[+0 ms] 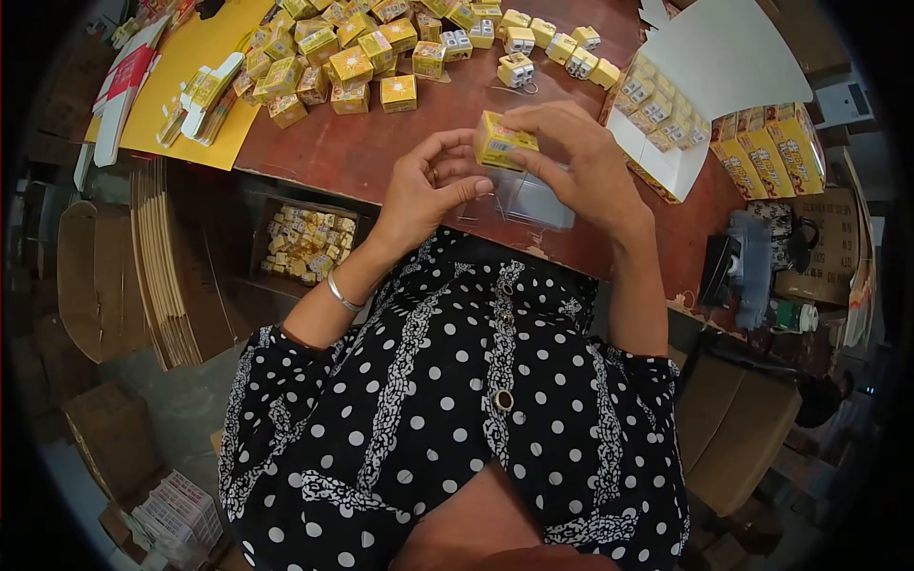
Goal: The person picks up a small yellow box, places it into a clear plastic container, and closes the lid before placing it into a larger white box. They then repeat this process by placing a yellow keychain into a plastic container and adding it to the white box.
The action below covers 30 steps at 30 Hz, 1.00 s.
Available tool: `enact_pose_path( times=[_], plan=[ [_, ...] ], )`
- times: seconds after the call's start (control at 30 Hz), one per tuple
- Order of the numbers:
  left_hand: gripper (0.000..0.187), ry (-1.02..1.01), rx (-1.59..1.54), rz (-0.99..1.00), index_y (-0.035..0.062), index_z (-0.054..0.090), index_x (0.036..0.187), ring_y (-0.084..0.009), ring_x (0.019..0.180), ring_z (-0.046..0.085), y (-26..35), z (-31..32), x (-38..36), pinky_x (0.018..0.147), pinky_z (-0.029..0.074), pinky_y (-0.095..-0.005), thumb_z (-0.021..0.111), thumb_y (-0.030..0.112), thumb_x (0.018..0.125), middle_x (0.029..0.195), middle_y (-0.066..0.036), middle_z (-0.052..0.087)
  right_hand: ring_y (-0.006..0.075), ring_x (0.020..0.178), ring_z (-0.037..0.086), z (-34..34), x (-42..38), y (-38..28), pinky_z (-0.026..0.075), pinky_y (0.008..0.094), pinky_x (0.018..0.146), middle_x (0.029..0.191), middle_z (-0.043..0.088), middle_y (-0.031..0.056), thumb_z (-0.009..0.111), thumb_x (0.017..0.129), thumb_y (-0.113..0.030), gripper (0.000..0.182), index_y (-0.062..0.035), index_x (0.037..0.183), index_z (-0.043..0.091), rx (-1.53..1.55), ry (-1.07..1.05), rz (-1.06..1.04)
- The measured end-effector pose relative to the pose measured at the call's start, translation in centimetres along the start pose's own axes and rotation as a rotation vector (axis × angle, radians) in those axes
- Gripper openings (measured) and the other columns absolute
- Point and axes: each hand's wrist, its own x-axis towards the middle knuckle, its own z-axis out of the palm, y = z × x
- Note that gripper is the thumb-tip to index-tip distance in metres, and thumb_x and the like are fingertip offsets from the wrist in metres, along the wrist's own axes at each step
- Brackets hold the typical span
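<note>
A small yellow printed box (pixel 499 152) is gripped between the thumb and fingers of my right hand (pixel 583 162), above the table's front edge. My left hand (pixel 419 190) is on the other side, thumb stretched out below and fingers apart, its fingertips right at the box's left side. Under the hands lies a clear plastic piece (pixel 535 202). Beyond them sits a small cream-yellow cube (pixel 515 70) with a wire ring, near several similar cubes (pixel 582 63). A heap of yellow printed boxes (pixel 352 65) covers the back left of the table.
At right stands an open white display carton (pixel 687 157) holding rows of small boxes, beside yellow printed cartons (pixel 767 152). Flat box blanks (pixel 211 93) lie on yellow card (pixel 238 119) at left. Below the red table (pixel 295 152) is a carton of small cubes (pixel 309 246).
</note>
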Motion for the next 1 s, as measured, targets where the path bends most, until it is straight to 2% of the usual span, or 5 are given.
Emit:
enact_pose_path(
  times=[0.2, 0.27, 0.37, 0.47, 1.0],
  plan=[
    [0.063, 0.004, -0.028, 0.108, 0.0017, 0.045, 0.145, -0.0159, 0.111, 0.066, 0.6, 0.9, -0.4, 0.089, 0.057, -0.0255, 0.074, -0.001, 0.09, 0.124, -0.011, 0.062, 0.0285, 0.113, 0.064, 1.4, -0.8, 0.9, 0.051, 0.0365, 0.096, 0.123, 0.068, 0.0112, 0.073, 0.091, -0.016, 0.038, -0.0046, 0.127, 0.066, -0.058, 0.007, -0.102],
    [0.064, 0.01, -0.055, 0.136, 0.0032, 0.043, 0.148, -0.0154, 0.111, 0.066, 0.9, 1.3, -0.6, 0.088, 0.057, -0.0254, 0.073, 0.0, 0.091, 0.125, -0.01, 0.062, 0.0242, 0.118, 0.062, 2.0, -1.8, -0.1, 0.05, 0.0343, 0.098, 0.13, 0.064, 0.0109, 0.074, 0.092, -0.016, 0.051, -0.0043, 0.138, 0.056, 0.366, 0.224, 0.315],
    [0.063, -0.023, -0.079, 0.118, 0.0057, 0.041, 0.15, -0.0135, 0.11, 0.065, 0.7, 1.7, -0.9, 0.088, 0.057, -0.0248, 0.07, 0.001, 0.094, 0.124, -0.01, 0.062, 0.0201, 0.121, 0.059, 3.2, -4.2, -0.4, 0.05, 0.033, 0.101, 0.131, 0.062, 0.0118, 0.071, 0.095, -0.016, 0.056, -0.0001, 0.143, 0.047, 0.714, 0.067, 0.457],
    [0.057, -0.093, -0.028, 0.049, 0.0043, 0.044, 0.147, -0.012, 0.107, 0.065, -0.3, 2.1, -1.5, 0.088, 0.057, -0.0245, 0.068, 0.003, 0.096, 0.122, -0.009, 0.061, 0.0194, 0.117, 0.063, 5.2, -6.7, -0.1, 0.053, 0.0299, 0.094, 0.131, 0.062, 0.0145, 0.07, 0.096, -0.012, 0.046, 0.0008, 0.137, 0.054, 0.869, 0.225, 0.456],
    [0.051, -0.113, -0.059, -0.017, 0.0036, 0.043, 0.143, -0.0144, 0.111, 0.06, -2.0, 3.0, -5.8, 0.09, 0.057, -0.0281, 0.067, 0.008, 0.098, 0.12, -0.008, 0.058, 0.0194, 0.101, 0.07, 8.0, -10.6, -4.0, 0.058, 0.0311, 0.085, 0.123, 0.067, 0.0187, 0.069, 0.096, -0.016, 0.04, 0.0015, 0.131, 0.06, 0.724, 0.303, 0.518]
  ],
)
